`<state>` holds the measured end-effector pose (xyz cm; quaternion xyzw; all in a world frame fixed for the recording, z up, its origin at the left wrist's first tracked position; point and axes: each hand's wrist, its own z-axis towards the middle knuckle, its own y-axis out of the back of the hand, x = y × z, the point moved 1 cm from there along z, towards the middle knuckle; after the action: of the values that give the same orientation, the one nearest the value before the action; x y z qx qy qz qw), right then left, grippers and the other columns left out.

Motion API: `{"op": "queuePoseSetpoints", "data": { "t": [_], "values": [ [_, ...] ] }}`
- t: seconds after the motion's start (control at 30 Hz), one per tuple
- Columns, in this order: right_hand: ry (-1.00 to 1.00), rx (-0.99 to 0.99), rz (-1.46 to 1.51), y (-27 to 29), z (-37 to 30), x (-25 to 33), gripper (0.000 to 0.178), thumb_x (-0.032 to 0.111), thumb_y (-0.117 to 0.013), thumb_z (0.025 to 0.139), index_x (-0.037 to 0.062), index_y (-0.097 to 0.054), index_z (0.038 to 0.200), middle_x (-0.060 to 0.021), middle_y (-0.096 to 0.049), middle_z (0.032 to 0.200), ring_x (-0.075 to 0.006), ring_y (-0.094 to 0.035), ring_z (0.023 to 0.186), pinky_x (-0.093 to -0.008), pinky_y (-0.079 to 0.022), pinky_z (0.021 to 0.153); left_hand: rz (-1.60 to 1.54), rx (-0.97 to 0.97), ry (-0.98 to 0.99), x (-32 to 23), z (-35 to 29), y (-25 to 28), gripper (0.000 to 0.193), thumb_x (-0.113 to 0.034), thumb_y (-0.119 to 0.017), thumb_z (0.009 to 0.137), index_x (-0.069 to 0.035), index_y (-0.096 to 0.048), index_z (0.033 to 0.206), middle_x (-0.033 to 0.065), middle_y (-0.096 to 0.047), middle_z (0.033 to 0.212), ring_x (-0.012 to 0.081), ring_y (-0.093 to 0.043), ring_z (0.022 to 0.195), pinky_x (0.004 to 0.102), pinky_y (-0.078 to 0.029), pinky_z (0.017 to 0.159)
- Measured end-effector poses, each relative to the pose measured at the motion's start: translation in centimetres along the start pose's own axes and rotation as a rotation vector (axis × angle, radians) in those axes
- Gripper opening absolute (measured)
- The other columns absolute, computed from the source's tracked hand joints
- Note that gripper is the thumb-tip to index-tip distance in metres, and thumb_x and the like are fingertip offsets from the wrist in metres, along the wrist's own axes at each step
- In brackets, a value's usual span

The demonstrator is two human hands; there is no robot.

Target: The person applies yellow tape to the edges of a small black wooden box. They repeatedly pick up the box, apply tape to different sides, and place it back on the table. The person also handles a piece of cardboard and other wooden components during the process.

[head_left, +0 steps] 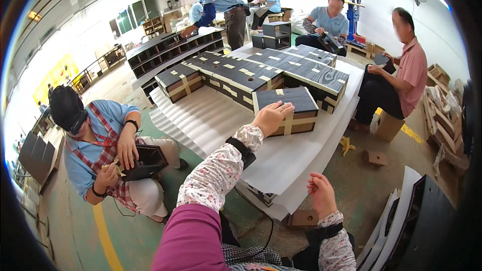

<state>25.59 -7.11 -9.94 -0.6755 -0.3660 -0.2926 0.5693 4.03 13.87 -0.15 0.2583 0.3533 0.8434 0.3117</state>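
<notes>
My left hand (273,119) lies with its fingers stretched out on the dark wood-grain top of a small box (301,101). That box has brown sides and strips of cream masking tape, and it sits at the near corner of a table covered with white foam sheet (261,165). Lower and to the right, my right hand (322,194) is held off the table's near edge, its fingers curled in and nothing visible in them. Beyond the box, several taped boxes with dark tops (236,70) stand packed together.
On the left, a person in a checked apron (108,155) holds a dark open box (144,162). A person in a pink shirt (406,70) sits at the right. Dark panels with white foam (401,221) lean at lower right. Brown blocks (375,158) lie on the floor.
</notes>
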Motion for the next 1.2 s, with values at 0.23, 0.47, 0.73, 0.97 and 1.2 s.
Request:
{"op": "queuePoseSetpoints", "data": {
  "t": [0.23, 0.47, 0.73, 0.97, 1.2],
  "values": [
    [0.344, -0.108, -0.263, 0.0, 3.3, 2.7, 0.032, 0.014, -0.048, 0.093, 0.0035, -0.050, 0.123, -0.0060, -0.056, 0.111, -0.0160, -0.052, 0.105, -0.0307, -0.042, 0.091, -0.178, -0.122, 0.277, 0.4, -3.5, 3.2, 0.043, -0.025, -0.067, 0.081, -0.009, -0.056, 0.119, 0.0108, -0.053, 0.127, 0.0259, -0.044, 0.123, 0.0407, -0.031, 0.105],
    [0.744, -0.104, -0.596, 0.1, 13.6, 4.6, 0.054, 0.016, -0.047, 0.095, 0.0035, -0.027, 0.143, -0.0135, -0.030, 0.146, -0.0249, -0.029, 0.136, -0.0343, -0.025, 0.110, -0.891, -0.136, 0.966, -0.7, -9.5, -1.0, 0.058, -0.030, -0.066, 0.085, -0.001, -0.045, 0.130, 0.0185, -0.055, 0.124, 0.0296, -0.053, 0.114, 0.0342, -0.042, 0.096],
    [0.640, -0.015, -0.540, -3.1, 17.6, 2.8, 0.059, 0.023, -0.053, 0.094, 0.0024, -0.027, 0.143, -0.0141, -0.034, 0.144, -0.0219, -0.032, 0.133, -0.0310, -0.027, 0.108, -0.715, -0.110, 0.905, -0.6, -10.4, -1.4, 0.050, -0.024, -0.058, 0.091, -0.002, -0.043, 0.133, 0.0117, -0.063, 0.108, 0.0176, -0.058, 0.087, 0.0291, -0.045, 0.080],
    [0.707, -0.036, -0.556, -3.8, 16.1, 1.5, 0.053, 0.019, -0.053, 0.094, 0.0001, -0.033, 0.139, -0.0115, -0.045, 0.134, -0.0202, -0.042, 0.124, -0.0307, -0.032, 0.104, -0.820, -0.100, 0.904, 0.0, -11.4, -2.2, 0.043, -0.027, -0.057, 0.091, -0.003, -0.048, 0.125, 0.0133, -0.064, 0.104, 0.0190, -0.059, 0.089, 0.0312, -0.045, 0.081],
    [0.709, -0.048, -0.619, -3.4, 11.5, -0.9, 0.059, 0.023, -0.057, 0.092, 0.0002, -0.032, 0.140, -0.0118, -0.042, 0.135, -0.0210, -0.042, 0.123, -0.0327, -0.032, 0.103, -0.697, -0.002, 0.958, -2.2, -13.7, 1.8, 0.062, -0.037, -0.060, 0.087, -0.001, -0.041, 0.133, 0.0218, -0.057, 0.120, 0.0340, -0.055, 0.112, 0.0375, -0.043, 0.094]
  ]
}}
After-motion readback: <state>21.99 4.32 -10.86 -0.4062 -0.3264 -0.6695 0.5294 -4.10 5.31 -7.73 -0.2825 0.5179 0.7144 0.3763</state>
